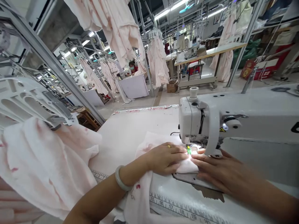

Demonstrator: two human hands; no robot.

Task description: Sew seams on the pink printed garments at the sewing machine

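Note:
A white sewing machine [233,118] stands on the white table [130,130]. Pale pink printed fabric [163,146] lies under its needle, lit by a small lamp. My left hand [167,157], with a ring and a pale bangle at the wrist, lies on the fabric just left of the needle, fingers pressed flat. My right hand [217,171] rests flat on the fabric and the metal plate to the right of the needle, fingers stretched toward the left hand. More of the same fabric drapes off the table's near edge.
A heap of pink fabric [42,168] lies at my left under a white hanger carrier [28,99]. A ruler strip [177,208] runs along the table's near edge. Pink garments [158,59] hang from overhead rails. A person in red sits at a far table [134,85].

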